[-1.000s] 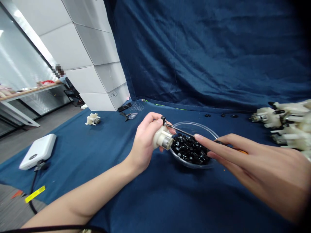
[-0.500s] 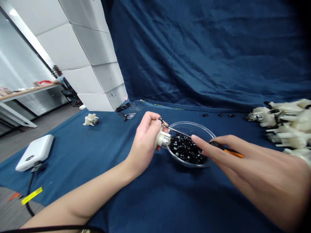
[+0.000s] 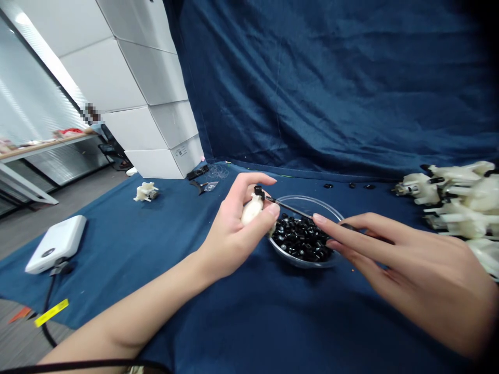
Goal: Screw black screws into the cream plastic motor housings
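My left hand (image 3: 234, 228) is closed round a cream plastic part (image 3: 252, 209), its thumb across the front and index finger raised. A small black cap (image 3: 259, 192) sits on the top end of that part. My right hand (image 3: 405, 265) grips a screwdriver (image 3: 294, 209) by its handle, mostly hidden in the fingers, with the index finger along the metal shaft. The screwdriver's tip meets the black cap or stops right beside it; I cannot tell which. Below the shaft stands a clear bowl (image 3: 307, 265) heaped with small black pieces (image 3: 302, 236).
Several cream plastic assemblies (image 3: 463, 200) are piled at the right. One more cream part (image 3: 146, 191) lies at the left, behind a white power bank (image 3: 56, 244) with a cable. Stacked white boxes (image 3: 152, 130) rise at the back left. Loose black bits (image 3: 352, 185) lie near the curtain.
My left hand has turned the cream part, so its metal end is out of sight and the black cap stands on top. The index finger has lifted; the screwdriver has shifted slightly right.
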`<state>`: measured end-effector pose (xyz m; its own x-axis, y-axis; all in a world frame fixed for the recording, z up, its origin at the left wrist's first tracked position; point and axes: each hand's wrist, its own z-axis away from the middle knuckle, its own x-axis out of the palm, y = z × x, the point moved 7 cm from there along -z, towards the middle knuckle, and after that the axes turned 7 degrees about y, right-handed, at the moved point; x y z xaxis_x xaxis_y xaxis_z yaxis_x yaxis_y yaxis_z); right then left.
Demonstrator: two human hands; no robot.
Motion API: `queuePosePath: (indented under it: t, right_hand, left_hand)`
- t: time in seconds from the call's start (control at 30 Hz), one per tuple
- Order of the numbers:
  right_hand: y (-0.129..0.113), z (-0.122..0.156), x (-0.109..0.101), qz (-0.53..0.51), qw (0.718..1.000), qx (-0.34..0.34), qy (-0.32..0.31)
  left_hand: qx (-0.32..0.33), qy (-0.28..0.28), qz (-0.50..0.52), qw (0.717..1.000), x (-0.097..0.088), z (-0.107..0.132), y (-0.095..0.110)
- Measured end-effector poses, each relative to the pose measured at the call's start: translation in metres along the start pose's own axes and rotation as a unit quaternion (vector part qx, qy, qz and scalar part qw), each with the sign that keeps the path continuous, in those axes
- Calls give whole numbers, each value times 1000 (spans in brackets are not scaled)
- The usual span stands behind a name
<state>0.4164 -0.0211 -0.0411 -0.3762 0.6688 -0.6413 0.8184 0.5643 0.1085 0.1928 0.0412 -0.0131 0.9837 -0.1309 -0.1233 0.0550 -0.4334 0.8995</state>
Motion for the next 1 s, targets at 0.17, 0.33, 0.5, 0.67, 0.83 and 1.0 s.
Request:
queuePosePath:
  t: [0.17,0.33,0.5,0.67,0.83,1.0]
  right_hand:
    - [3,1,0,7,1000,-16,-3]
    - [7,0,-2,-3,1000,7,-9]
    - [10,4,-6,44,998,-50,10]
    - [6,3,-8,38,997,-64,4]
    - [0,-3,-3,-94,995,-5,-30]
    - [-2,-4,-2,-106,994,20,-35]
  left_hand:
    - [-28,-5,24,999,1,0,-3]
    - [-43,-22,53,997,2,0,-5]
    - [-35,-35,35,998,4,-1,-2]
    - [-8,-28,-6,1000,2,-2,1]
    - [29,-56,-29,998,0,-2,-1]
    - [47,-59,-69,995,-3,-2,-1]
